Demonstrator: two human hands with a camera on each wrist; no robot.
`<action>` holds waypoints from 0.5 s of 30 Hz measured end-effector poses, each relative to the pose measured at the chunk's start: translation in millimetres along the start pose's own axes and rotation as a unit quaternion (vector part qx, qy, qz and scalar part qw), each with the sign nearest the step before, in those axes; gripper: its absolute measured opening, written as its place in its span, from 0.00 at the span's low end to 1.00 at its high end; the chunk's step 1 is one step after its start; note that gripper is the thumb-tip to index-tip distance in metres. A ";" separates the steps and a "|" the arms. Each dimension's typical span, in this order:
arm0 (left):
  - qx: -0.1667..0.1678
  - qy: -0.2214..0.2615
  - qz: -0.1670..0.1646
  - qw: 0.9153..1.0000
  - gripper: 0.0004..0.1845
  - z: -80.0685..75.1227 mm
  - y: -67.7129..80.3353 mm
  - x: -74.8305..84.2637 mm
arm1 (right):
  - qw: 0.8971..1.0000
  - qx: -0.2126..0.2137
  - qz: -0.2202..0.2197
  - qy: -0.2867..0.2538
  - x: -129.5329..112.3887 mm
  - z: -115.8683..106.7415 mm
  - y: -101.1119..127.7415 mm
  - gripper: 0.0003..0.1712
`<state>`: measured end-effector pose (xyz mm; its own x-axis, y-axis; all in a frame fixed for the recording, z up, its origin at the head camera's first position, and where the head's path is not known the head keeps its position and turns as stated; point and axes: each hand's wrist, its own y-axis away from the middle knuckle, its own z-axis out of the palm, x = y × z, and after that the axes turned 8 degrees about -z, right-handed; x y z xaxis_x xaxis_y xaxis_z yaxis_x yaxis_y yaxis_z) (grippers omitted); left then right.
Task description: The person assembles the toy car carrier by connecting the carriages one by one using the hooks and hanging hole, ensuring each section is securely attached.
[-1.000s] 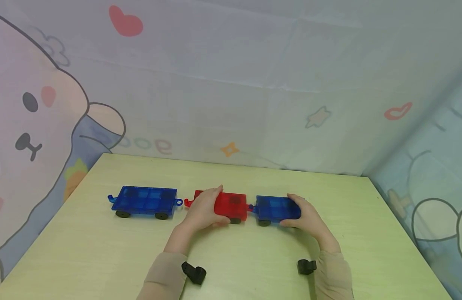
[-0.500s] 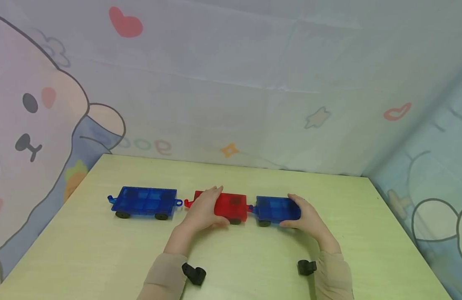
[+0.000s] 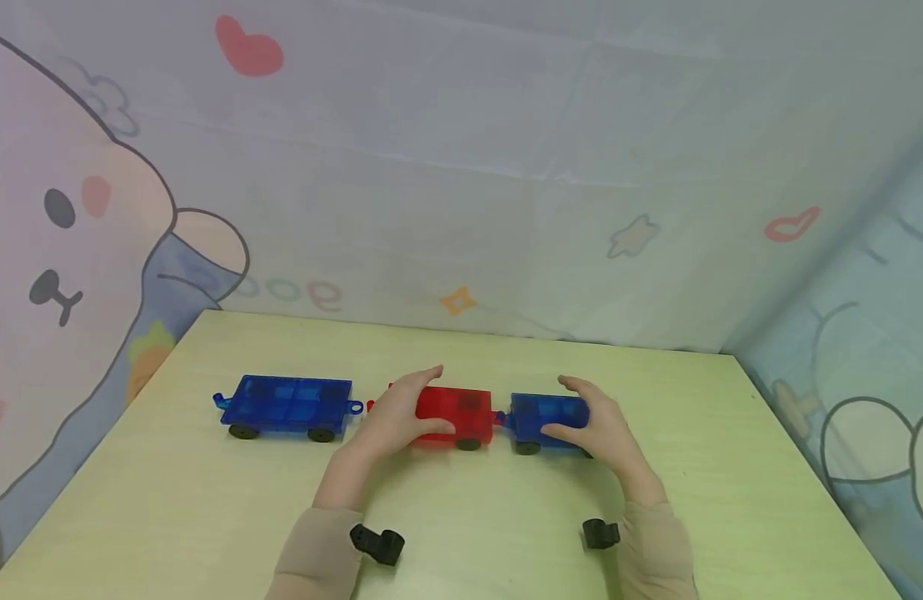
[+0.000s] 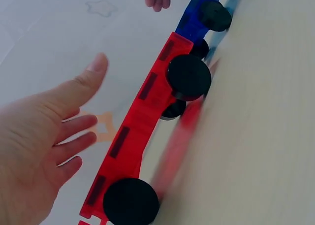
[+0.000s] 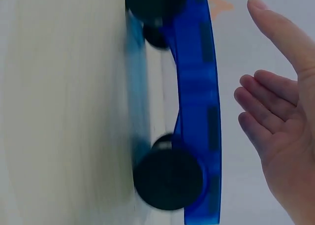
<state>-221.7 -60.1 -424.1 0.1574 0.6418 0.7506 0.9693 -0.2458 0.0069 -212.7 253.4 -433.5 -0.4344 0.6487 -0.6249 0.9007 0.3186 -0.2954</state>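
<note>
On the tabletop (image 3: 207,517) I see the coupled red car (image 3: 454,411) and blue car (image 3: 546,414) with my left hand (image 3: 392,414) and right hand (image 3: 596,425) spread just off them, so a careless brush could, I judge, roll them unhitched.

Table (image 3: 506,533) bare in front – a separate blue wagon (image 3: 285,406) blocks the left.

Two blue wagons (image 3: 285,404) (image 3: 547,413), one red wagon (image 3: 454,408)
</note>
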 end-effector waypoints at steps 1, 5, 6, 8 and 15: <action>0.005 0.007 0.007 1.000 0.41 -0.6 -0.1 -0.2 | 1.000 -0.001 -0.003 -0.001 -3.4 2.6 -1.5 0.45; 0.026 0.017 0.034 0.999 0.33 -3.0 -1.2 -3.7 | 1.000 -0.010 -0.008 -0.002 -16.4 13.2 -6.3 0.46; 0.035 0.015 0.041 0.998 0.32 -4.2 -1.4 -5.0 | 1.000 -0.014 -0.008 -0.001 -19.1 16.0 -7.4 0.46; 0.053 0.006 0.056 0.997 0.31 -8.1 -1.1 -8.2 | 1.000 -0.020 -0.008 -0.001 -25.5 20.9 -10.3 0.46; 0.069 -0.016 0.056 0.996 0.35 -28.7 4.3 -26.8 | 0.999 -0.045 -0.013 -0.014 -47.8 39.8 -26.0 0.50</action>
<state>-227.1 -99.2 -425.3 0.2702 0.6399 0.7194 0.9616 -0.2160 -0.1691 -215.0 186.6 -424.7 -0.4565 0.6207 -0.6374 0.8842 0.3963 -0.2473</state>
